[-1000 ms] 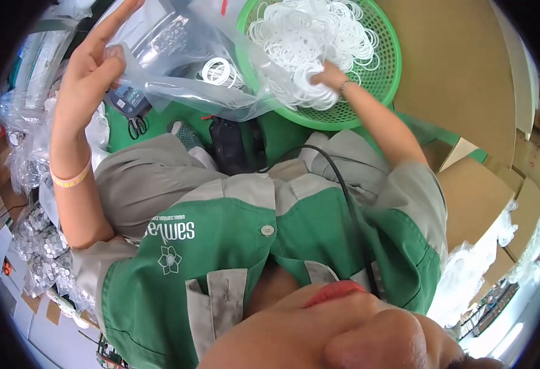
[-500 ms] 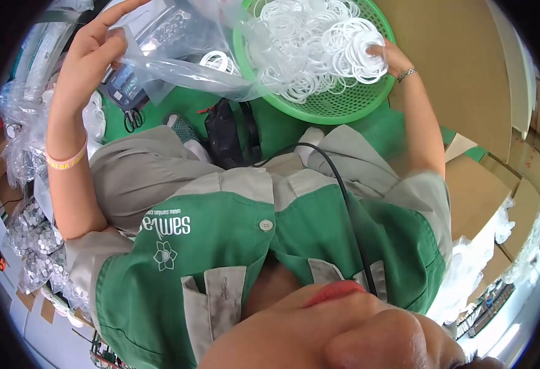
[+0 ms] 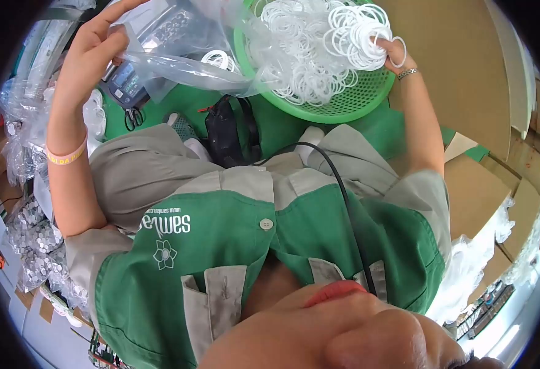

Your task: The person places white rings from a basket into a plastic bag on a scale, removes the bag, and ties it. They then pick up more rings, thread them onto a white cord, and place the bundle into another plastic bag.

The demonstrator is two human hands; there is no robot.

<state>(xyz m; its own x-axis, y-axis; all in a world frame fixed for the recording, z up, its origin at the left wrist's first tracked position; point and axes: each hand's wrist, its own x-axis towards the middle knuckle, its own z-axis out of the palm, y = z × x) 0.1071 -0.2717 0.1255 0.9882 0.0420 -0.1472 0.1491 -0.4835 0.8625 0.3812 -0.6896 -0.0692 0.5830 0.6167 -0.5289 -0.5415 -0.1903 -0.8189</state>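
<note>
My left hand [image 3: 95,52] is closed on the edge of a large clear plastic bag [image 3: 184,74], holding its mouth up and apart. A few white rings [image 3: 219,60] show at the bag's near edge. My right hand [image 3: 399,55] grips a loose bunch of thin white rings [image 3: 353,37], with one ring hanging over its fingers. This bunch is over the right side of a green perforated basket [image 3: 381,95], which holds a heap of the same rings [image 3: 301,55]. Part of the bag overlaps the basket's left rim.
A grey device with a keypad and display [image 3: 125,86] stands under the bag at left, black-handled scissors [image 3: 133,118] beside it. A black pouch [image 3: 224,132] lies between my feet on the green floor. Cardboard [image 3: 454,55] is at right, bagged parts [image 3: 36,240] at left.
My right hand has drawn its bunch of rings up from the heap, and the rings now spread apart more. My left hand keeps its hold on the bag, almost unmoved.
</note>
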